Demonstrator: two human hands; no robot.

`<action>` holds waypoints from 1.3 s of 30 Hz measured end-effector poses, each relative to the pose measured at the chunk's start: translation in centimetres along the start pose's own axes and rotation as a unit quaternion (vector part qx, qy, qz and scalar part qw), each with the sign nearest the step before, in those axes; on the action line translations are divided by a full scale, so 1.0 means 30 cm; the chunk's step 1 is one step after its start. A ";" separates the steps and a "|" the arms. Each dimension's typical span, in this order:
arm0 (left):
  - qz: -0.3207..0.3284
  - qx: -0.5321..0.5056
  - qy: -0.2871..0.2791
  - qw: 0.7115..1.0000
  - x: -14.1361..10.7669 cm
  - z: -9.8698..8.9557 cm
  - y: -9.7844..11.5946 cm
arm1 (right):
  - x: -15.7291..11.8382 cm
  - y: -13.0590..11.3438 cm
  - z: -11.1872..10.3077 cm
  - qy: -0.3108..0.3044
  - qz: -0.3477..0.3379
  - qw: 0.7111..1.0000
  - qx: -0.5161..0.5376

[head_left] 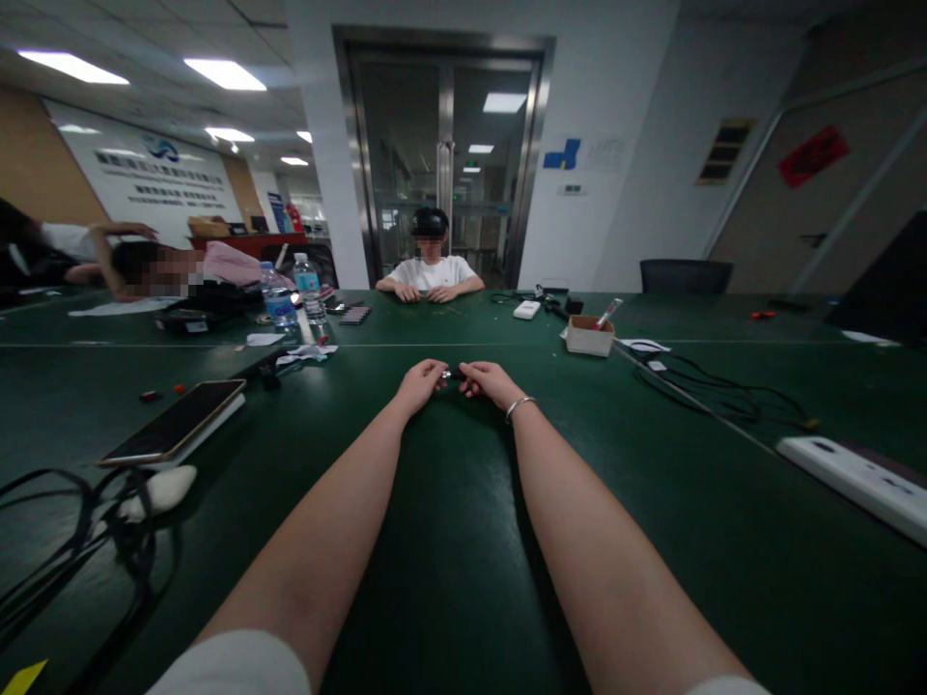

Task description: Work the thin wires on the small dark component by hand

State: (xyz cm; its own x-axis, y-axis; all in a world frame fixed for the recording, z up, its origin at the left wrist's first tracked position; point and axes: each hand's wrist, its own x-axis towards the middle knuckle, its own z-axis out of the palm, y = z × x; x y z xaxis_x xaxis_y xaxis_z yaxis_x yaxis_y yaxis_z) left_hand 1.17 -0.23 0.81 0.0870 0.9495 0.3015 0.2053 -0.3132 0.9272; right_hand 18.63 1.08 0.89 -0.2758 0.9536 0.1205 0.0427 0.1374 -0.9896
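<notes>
Both my arms reach forward over the green table point(427, 541). Between my hands is a small black object with a silver end point(455, 375); its exact kind is too small to make out. My left hand point(423, 384) pinches the silver end with closed fingertips. On the other side, my right hand point(491, 383) is closed around the black part, its fingers curled under. A silver bracelet point(519, 409) circles my right wrist. My hands appear just above the tabletop.
On the left lie a phone point(178, 420), a white mouse point(160, 489) and black cables point(87, 541). Water bottles point(307, 288) stand farther back. To the right are a small box point(589, 336), more cables point(724, 381) and a power strip point(855, 478). A person point(429, 265) sits opposite.
</notes>
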 end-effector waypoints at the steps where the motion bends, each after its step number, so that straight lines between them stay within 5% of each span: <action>1: 0.004 0.001 -0.004 1.000 0.001 0.000 -0.002 | 0.000 0.001 0.000 0.000 -0.002 1.000 -0.002; 39: 0.037 -0.018 0.009 0.999 0.001 -0.014 -0.009 | -0.006 -0.006 0.002 0.004 -0.010 1.000 0.008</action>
State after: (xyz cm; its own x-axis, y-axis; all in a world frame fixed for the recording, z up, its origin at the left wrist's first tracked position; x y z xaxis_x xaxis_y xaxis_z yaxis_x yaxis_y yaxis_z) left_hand 0.71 -0.10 0.67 0.0831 0.9239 0.3735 0.1636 -0.3824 0.9094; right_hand 18.61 0.88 1.04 -0.2692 0.9528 0.1404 0.0220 0.1519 -0.9882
